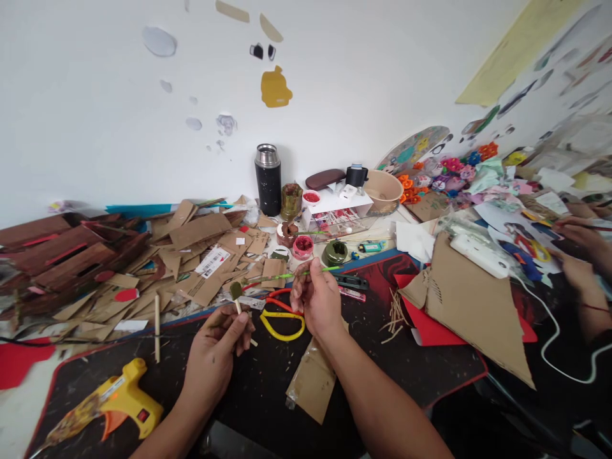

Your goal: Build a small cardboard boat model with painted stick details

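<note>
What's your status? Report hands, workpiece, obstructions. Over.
Left hand holding green-tipped stick. Right hand gripping green paintbrush, bristles near that tip. Scissors between hands, possibly in the way.

Soft even daylight, faint shadows, blurred and stretched edges

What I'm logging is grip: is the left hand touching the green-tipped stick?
Touching: the head view shows the left hand pinching the green-tipped stick.

Noted black flask (268, 185), steel-topped, near white wall (95, 140). Above flask: mustard cutout (275, 88). Right of flask: maroon case (326, 179), then beige bowl (384, 190); farther right, white power strip (479, 255). Front-left of flask, well apart: yellow glue gun (128, 401).
</note>
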{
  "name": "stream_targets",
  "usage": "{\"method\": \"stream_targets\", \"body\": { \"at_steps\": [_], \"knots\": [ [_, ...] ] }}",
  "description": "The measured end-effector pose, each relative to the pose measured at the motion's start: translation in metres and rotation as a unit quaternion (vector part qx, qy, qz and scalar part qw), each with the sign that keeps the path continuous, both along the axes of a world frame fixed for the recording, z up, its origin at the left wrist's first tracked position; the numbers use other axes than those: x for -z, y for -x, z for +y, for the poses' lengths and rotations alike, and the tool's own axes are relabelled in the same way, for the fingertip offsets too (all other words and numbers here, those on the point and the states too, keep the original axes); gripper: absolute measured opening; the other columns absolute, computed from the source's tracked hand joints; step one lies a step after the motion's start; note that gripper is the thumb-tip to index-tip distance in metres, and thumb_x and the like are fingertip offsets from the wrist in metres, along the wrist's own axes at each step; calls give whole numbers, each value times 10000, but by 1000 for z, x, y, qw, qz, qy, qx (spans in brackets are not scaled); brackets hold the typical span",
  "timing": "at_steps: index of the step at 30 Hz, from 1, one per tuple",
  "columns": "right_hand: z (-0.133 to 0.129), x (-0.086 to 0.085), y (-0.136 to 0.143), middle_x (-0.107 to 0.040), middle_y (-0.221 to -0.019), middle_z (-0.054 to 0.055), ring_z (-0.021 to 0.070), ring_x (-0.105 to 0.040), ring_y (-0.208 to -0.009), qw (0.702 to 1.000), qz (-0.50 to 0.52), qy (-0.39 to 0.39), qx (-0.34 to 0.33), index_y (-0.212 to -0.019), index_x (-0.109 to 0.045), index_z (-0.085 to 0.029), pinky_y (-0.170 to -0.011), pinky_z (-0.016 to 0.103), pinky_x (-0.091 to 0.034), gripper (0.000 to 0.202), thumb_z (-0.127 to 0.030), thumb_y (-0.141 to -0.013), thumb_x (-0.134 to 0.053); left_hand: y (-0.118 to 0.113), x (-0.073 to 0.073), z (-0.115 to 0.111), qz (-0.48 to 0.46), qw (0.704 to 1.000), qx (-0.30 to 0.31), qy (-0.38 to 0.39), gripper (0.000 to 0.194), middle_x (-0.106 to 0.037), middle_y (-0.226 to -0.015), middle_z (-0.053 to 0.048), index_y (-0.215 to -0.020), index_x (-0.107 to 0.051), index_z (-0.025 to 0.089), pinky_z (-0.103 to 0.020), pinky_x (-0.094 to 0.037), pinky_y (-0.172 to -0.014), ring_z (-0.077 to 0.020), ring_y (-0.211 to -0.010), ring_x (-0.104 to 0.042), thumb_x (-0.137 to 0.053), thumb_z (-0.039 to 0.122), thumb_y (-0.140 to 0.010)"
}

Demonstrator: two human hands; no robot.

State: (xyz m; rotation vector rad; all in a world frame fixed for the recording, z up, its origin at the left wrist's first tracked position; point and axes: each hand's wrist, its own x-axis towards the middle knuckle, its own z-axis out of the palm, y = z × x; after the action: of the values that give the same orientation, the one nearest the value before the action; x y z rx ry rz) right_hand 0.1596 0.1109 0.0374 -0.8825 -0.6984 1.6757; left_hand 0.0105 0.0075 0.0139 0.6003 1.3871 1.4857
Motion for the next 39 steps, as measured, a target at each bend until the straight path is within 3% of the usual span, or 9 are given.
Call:
{"method": "stream_targets", "body": {
  "at_steps": [5,16,23,39],
  "knots": [
    [-2,-2,-1,-573,-517,-38,98,-502,-345,1000,-6,-6,-14,-752,-627,-196,-301,178,-295,581,-756,-851,-747,1,0,-1,13,1000,10,5,405,-691,-694,-8,-832,-677,190,-221,-394,-446,-114,-503,-543,-901,523,-777],
    [-3,-5,0,-579,-525,-36,87,-490,-332,999,3,-7,-34,-774,-653,-179,-300,170,-279,619,-784,-794,-779,4,8,-3,31,999,34,1,345,-683,-700,-9,-846,-690,197,-229,-401,-457,-123,-518,-545,-861,496,-840],
    [2,0,1,-587,-513,-29,84,-479,-317,1000,-18,10,6,-713,-620,-181,-295,176,-265,609,-763,-810,-772,3,5,-2,19,1000,22,3,363,-689,-707,-10,-859,-683,196,-227,-391,-445,-118,-506,-543,-880,496,-807],
    [-1,0,0,-574,-495,-39,93,-493,-319,1000,-7,12,-10,-743,-631,-184,-301,174,-276,587,-746,-819,-781,0,-3,0,9,1000,13,-6,410,-707,-707,-16,-831,-683,187,-219,-392,-443,-109,-496,-546,-890,539,-795]
  ]
}}
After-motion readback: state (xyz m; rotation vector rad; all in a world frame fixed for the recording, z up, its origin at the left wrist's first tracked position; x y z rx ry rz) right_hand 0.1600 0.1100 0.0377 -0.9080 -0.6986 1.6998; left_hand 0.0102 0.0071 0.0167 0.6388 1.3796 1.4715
